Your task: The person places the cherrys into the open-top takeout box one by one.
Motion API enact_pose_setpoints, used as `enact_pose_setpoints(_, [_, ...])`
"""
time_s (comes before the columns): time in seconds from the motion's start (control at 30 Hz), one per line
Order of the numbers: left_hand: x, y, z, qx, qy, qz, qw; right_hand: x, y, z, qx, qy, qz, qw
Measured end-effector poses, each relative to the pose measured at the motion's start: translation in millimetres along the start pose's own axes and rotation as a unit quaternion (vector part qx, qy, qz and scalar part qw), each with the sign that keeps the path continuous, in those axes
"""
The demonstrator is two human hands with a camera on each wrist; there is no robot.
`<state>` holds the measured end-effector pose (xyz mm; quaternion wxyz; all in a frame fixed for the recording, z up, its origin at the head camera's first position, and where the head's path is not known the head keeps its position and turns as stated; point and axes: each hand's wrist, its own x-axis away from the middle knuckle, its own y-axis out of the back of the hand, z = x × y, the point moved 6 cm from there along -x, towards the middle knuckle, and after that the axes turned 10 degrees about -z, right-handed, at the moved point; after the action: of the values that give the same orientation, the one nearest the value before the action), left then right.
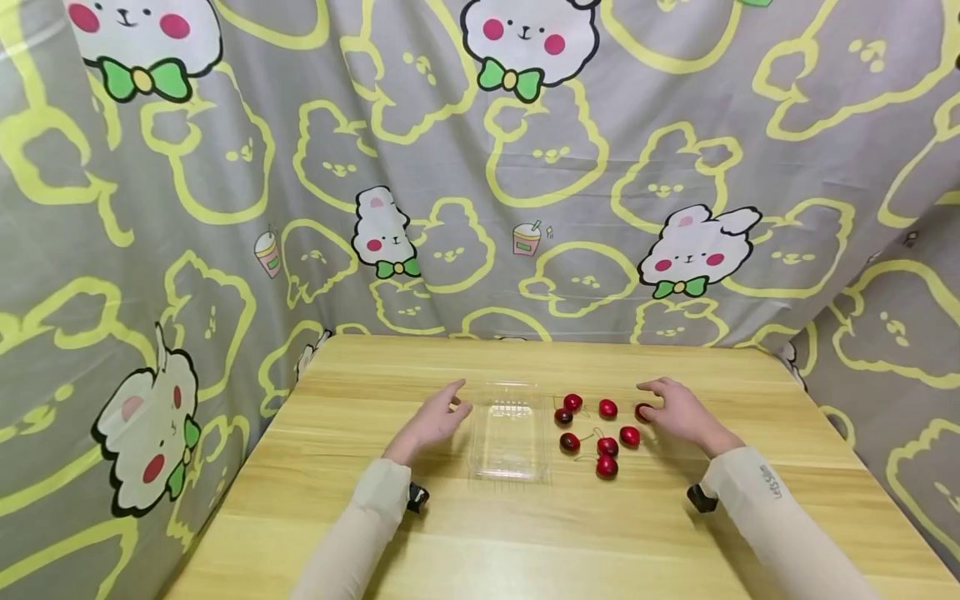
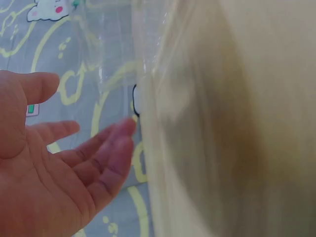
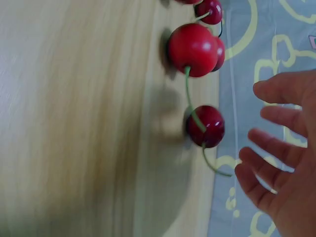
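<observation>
On the wooden table lies a clear plastic box (image 1: 510, 442), with my left hand (image 1: 435, 417) just left of it. In the left wrist view the left hand (image 2: 74, 163) has loosely bent fingers, spread thumb and nothing in its palm. Several dark red cherries with green stems lie loose right of the box, among them one cherry (image 1: 607, 467) nearest the front. My right hand (image 1: 681, 415) hovers by the rightmost cherry (image 1: 642, 412), partly covering it in the head view. The right wrist view has that cherry (image 3: 206, 126) apart from the relaxed fingers of the right hand (image 3: 281, 153).
The light wooden table (image 1: 570, 542) ends at a grey curtain (image 1: 450, 167) with yellow outlines and white cartoon animals, hanging behind and at both sides. Dark wrist cameras sit under both sleeves, one at the left wrist (image 1: 417, 497) and one at the right (image 1: 702, 498).
</observation>
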<state>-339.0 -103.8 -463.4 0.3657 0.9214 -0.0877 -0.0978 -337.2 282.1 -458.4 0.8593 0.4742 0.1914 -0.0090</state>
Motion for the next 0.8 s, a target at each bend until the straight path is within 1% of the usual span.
enact_pose_setpoints(0.07, [1.4,-4.8,2.5,0.023,0.008,0.01,0.9996,0.5,-1.9,-3.4,-0.007,0.008,0.004,0.9999])
enact_pose_setpoints(0.2, [5.1,-12.6,4.6,0.067,0.024,0.026,0.9971,1.7,-5.5,-10.0,-0.012,0.012,0.018,0.9997])
enact_pose_setpoints(0.37, [10.7,-21.1,3.0,0.108,0.026,0.036,0.9931,4.7,-9.0,-16.2,-0.012,0.011,0.029,0.9994])
enact_pose_setpoints(0.53, [12.4,-28.2,3.0,0.116,0.016,0.033,0.9926,7.9,-12.5,-22.0,-0.019,0.001,0.031,0.9993])
enact_pose_setpoints(0.8, [8.2,-34.4,2.5,0.108,0.003,0.015,0.994,7.3,-14.4,-25.7,-0.022,-0.016,0.03,0.9992])
